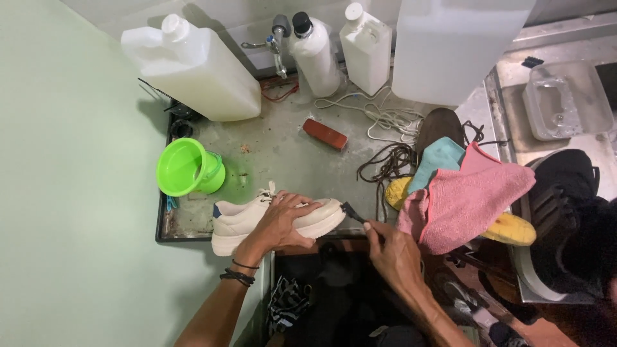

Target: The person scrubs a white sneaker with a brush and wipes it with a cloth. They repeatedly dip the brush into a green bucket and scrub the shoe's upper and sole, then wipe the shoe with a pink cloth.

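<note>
White sneaker (257,222), green bucket (187,168) near, pink cloth (466,202) beside

A shoe (276,218) lies at the counter's (289,154) front edge, under the left hand (283,222). The right hand (392,254) holds a brush (353,212) at its toe. A bucket (189,168) sits behind-left, cloths (463,199) right, jugs (193,67) behind.

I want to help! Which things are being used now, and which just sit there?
In use: white shoe, left hand, small dark brush, right hand.
Lying about: green bucket, pink cloth, white jugs, red block, laces.
</note>
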